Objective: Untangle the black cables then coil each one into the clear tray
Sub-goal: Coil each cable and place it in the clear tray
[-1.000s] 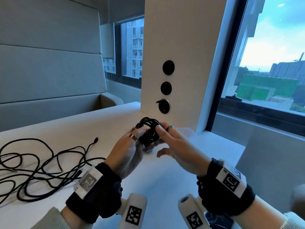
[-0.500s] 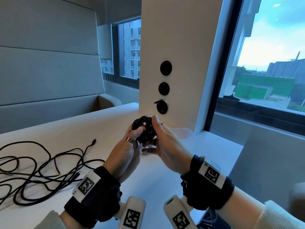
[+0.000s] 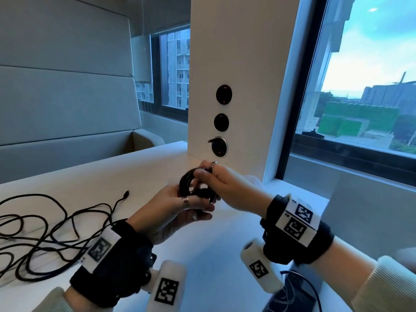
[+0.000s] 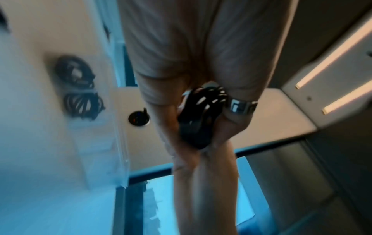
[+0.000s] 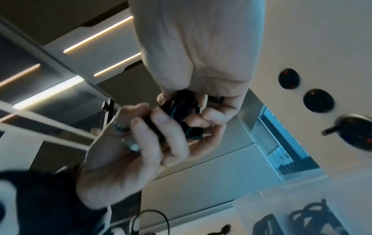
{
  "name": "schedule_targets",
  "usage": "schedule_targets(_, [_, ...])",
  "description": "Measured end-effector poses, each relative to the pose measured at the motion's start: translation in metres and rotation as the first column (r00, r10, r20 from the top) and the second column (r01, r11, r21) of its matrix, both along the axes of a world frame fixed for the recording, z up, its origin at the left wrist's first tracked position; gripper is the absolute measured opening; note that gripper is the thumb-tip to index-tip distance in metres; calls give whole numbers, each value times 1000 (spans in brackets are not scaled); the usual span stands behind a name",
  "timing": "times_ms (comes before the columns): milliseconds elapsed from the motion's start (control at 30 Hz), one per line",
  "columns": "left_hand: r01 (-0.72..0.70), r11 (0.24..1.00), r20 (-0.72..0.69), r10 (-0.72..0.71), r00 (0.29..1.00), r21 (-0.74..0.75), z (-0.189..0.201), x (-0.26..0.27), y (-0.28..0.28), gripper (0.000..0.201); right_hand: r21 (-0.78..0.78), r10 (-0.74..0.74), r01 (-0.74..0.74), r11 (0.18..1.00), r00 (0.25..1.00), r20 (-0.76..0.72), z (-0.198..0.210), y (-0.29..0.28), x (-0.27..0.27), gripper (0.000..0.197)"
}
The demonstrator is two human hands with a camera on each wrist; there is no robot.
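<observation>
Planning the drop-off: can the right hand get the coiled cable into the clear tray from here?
Probably yes. The right hand and left hand both grip the coiled cable just in front of the clear tray, whose open top already holds two coils; nothing visible blocks it.

Two hands: left hand (image 3: 171, 210), right hand (image 3: 227, 188). One small wound coil of black cable (image 3: 191, 183) held between them. One loose tangle of black cable (image 3: 45, 233) on white surface (image 3: 213, 255); number of separate cables in it cannot tell. Two wound black cable coils (image 4: 79, 85) in clear plastic tray (image 4: 120, 159). Three round black wall fittings (image 3: 221, 122) in column on white pillar. Two silver finger rings, one per hand. Two black wristbands.
</observation>
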State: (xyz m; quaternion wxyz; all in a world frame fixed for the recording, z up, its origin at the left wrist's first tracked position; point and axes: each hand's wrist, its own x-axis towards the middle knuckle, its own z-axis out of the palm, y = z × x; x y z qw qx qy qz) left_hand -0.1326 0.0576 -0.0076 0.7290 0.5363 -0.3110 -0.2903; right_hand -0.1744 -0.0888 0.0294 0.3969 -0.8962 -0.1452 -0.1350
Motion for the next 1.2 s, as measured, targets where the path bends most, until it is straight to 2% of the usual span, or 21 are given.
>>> schedule_targets(33, [59, 998, -69, -61, 996, -22, 1, 0, 3, 27, -53, 41, -41, 998, 999, 9, -1, 1, 0, 22])
schedule_targets(67, [114, 992, -149, -122, 981, -58, 2, 0, 5, 32, -95, 69, -68, 993, 998, 7, -1, 1, -1, 21])
schedule_targets(167, [172, 977, -377, -209, 902, -129, 7, -1, 8, 73, -303, 85, -89, 949, 996, -25, 4, 2, -7, 22])
schedule_targets(233, [153, 987, -424, -161, 891, -53, 7, -1, 8, 87, -374, 149, -157, 914, 988, -51, 2, 7, -9, 20])
schedule_targets(333, [112, 993, -392, -94, 915, 23, 4, -4, 3, 85, -358, 235, -239, 903, 970, -55, -5, 15, -3, 18])
schedule_targets(533, [29, 999, -332, -21, 943, 19, -4, -10, -8, 60, -357, 247, -236, 904, 969, -17, -12, 9, 7, 29])
schedule_targets(600, [-20, 999, -310, 28, 950, 29, -6, -10, -10, 52, -361, 214, -214, 908, 976, -40, -13, 9, 9, 25])
schedule_targets(667, [-64, 997, -285, 74, 956, 46, -7, -10, -11, 44, -250, 212, -228, 941, 973, -89, -14, 8, 11, 9])
schedule_targets(767, [-85, 995, -266, 94, 959, 45, -10, -11, -12, 34, -55, 170, -178, 983, 977, -127, -12, 2, 11, 19])
schedule_targets(933, [-135, 989, -183, 143, 973, 54, -14, -9, -15, 22, -59, 155, -167, 984, 972, -175, -9, -11, 6, 15])
schedule_targets(1033, [-164, 986, -134, 168, 977, 40, -16, -7, -15, 27, -71, 136, -152, 986, 972, -193, -17, -14, 6, 13])
schedule_targets(1200, [-141, 988, -39, 144, 989, 54, -21, -7, -17, 47, 89, 180, -166, 982, 965, -193, -30, -15, 5, 20])
